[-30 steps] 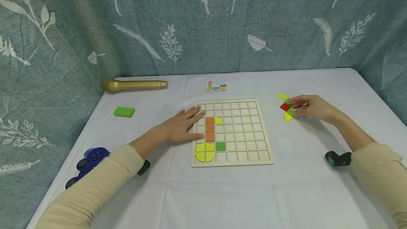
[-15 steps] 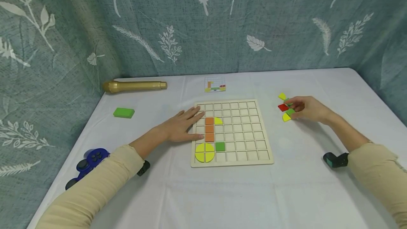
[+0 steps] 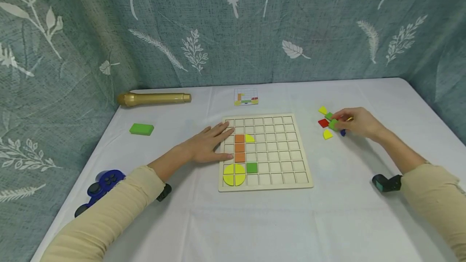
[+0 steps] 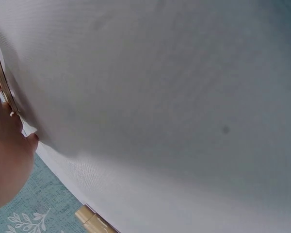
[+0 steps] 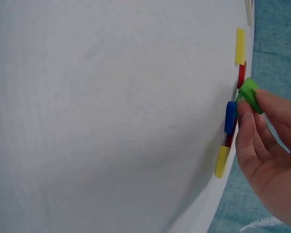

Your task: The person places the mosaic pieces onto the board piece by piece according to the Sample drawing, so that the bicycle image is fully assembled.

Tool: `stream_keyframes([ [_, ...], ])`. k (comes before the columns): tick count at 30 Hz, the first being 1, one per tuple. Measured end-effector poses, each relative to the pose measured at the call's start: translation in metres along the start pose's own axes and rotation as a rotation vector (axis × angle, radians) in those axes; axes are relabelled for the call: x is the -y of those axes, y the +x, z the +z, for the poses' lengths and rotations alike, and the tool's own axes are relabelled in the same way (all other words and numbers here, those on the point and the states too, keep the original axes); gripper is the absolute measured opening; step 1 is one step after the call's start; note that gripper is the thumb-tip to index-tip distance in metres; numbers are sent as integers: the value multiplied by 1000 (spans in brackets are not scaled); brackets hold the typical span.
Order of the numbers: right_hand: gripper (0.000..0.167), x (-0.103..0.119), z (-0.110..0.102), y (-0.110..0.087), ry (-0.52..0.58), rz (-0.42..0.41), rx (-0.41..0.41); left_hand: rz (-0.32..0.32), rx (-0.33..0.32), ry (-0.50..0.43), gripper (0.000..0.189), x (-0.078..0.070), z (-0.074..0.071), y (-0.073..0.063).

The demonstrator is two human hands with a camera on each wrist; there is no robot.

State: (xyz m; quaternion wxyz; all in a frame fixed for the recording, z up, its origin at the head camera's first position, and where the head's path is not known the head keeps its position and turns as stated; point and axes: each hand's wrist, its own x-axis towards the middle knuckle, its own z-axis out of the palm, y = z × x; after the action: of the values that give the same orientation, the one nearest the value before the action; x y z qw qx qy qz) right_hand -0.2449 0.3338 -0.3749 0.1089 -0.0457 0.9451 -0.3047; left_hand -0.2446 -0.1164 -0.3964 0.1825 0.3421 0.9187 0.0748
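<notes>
Green tile (image 5: 250,94) tilted, clamped between fingers of the right hand (image 3: 357,121), just beside red tile (image 3: 323,123), toward the far right corner of the worktop (image 3: 255,225). Left hand (image 3: 208,144): fingers apart, resting on left edge of grid board (image 3: 275,156), mid-worktop. Pattern card (image 3: 246,97) near far edge, gold microphone (image 3: 154,98) at far left corner.

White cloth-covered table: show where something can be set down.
Bare white cloth: on the near side of the square pale wooden grid board, and between it and the loose, flat, coloured tiles. Crowded: around the right hand.
</notes>
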Motion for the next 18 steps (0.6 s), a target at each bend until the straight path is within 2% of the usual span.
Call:
stream_keyframes([
  [6, 40, 7, -2, -1, 83, 30, 39, 2, -4, 2, 88, 1, 1, 0],
  [12, 43, 19, 1, -6, 250, 23, 182, -1, 0, 3, 88, 1, 0, -1],
  [18, 44, 37, 16, -9, 289, -23, 287, 3, -2, -1, 88, -1, 0, -1],
])
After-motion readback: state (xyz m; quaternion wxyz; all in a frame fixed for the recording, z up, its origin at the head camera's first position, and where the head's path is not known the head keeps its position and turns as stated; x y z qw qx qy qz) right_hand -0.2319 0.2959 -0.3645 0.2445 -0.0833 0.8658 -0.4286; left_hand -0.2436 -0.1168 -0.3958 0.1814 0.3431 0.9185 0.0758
